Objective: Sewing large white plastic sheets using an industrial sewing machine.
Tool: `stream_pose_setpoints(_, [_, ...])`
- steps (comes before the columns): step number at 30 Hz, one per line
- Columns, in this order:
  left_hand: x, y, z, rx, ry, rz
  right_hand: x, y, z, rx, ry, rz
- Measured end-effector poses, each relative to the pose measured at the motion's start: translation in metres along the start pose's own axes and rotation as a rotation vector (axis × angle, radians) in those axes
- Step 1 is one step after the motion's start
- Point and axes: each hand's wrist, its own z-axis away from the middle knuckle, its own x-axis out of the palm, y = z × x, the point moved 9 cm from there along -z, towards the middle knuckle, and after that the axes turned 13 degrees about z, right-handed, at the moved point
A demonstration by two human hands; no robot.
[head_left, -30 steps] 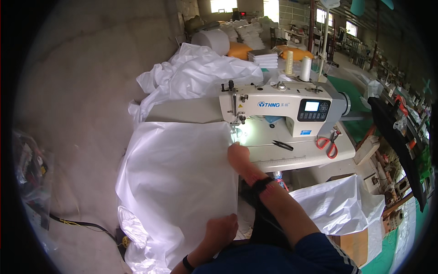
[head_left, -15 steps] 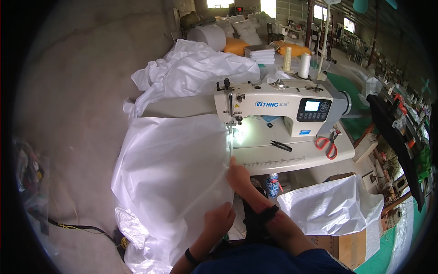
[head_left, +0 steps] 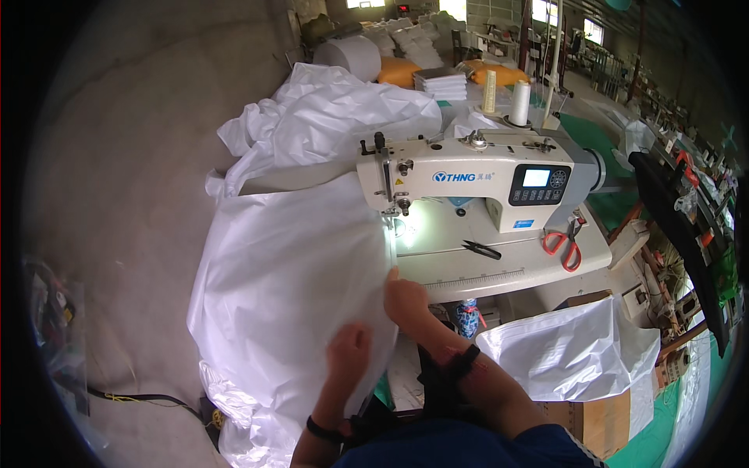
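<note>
A large white plastic-like sheet (head_left: pixel 281 265) lies over the left of the sewing table and hangs down the front. Its right edge runs up to the needle area of a white sewing machine (head_left: pixel 468 168), whose lamp is lit. My right hand (head_left: pixel 404 300) pinches that edge just in front of the needle area, index finger pointing toward it. Lower and to the left, my left hand (head_left: pixel 349 352) rests on the sheet with its fingers curled. Slight blur and the hand itself hide whether a fold is in them.
Thread snips (head_left: pixel 481 249) and red-handled scissors (head_left: pixel 563 248) lie on the machine bed. Behind the machine stand thread cones (head_left: pixel 520 104) and a heap of white sheeting (head_left: pixel 335 109). A silvery-white sheet (head_left: pixel 569 351) covers a cardboard box (head_left: pixel 605 421) at the right.
My left hand has moved left and slightly up across the sheet. The sheet's far edge has lifted near the machine head. My right hand keeps its pinch close to the needle area.
</note>
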Motion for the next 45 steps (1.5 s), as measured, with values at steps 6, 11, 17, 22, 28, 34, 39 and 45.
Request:
stream_pose_setpoints(6, [-0.101, -0.066, -0.035, 0.107, 0.323, -0.375, -0.005, 0.003, -0.043, -0.030, 0.047, 0.084])
stream_pose_setpoints(11, [-0.109, -0.156, -0.099, -0.153, -0.028, -0.726, 0.005, 0.008, -0.069, 0.029, -0.092, -0.001])
stream_pose_setpoints(17, [-0.106, -0.186, -0.188, -0.183, -0.177, -0.622, 0.013, 0.024, -0.069, 0.204, -0.045, -0.191])
stream_pose_setpoints(22, [-0.105, -0.174, -0.213, -0.418, -0.139, -0.779, 0.059, -0.015, 0.017, 0.043, -0.467, -1.345])
stream_pose_setpoints(28, [-0.063, -0.121, -0.117, -0.140, -0.265, -0.606, 0.121, -0.053, 0.120, 0.088, -0.744, -1.193])
stream_pose_setpoints(34, [-0.081, -0.144, -0.121, -0.068, -0.167, -0.708, 0.118, -0.156, 0.095, -0.116, -0.753, -1.657])
stream_pose_setpoints(39, [-0.084, -0.180, -0.178, -0.127, -0.350, -0.637, 0.074, -0.147, 0.172, -0.029, -1.261, -2.005])
stream_pose_setpoints(45, [-0.081, -0.161, -0.196, -0.259, -0.401, -0.659, 0.062, -0.075, 0.244, -0.607, -1.154, -0.969])
